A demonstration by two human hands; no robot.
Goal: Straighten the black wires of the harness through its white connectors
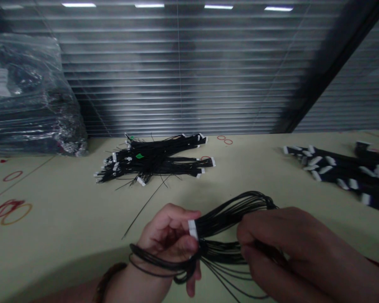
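Note:
A bundle of thin black wires [236, 212] stretches between my two hands over the table. My left hand [169, 240] pinches the white connector [193, 229] at the bundle's left end. Some wires loop back around that hand's thumb and wrist side. On the right, my right hand [281, 248] is closed around the wires, partly smeared, with its fingertips hidden from this angle. Several loose wire ends hang below the bundle between the hands.
Behind my hands lies a pile of black wire harnesses [154, 155] with white connectors. Another harness pile [341, 168] sits at the right. A clear plastic bag [31, 101] of wires stands at the left, near red rubber bands [8, 208]. Window blinds [177, 75] border the table's back.

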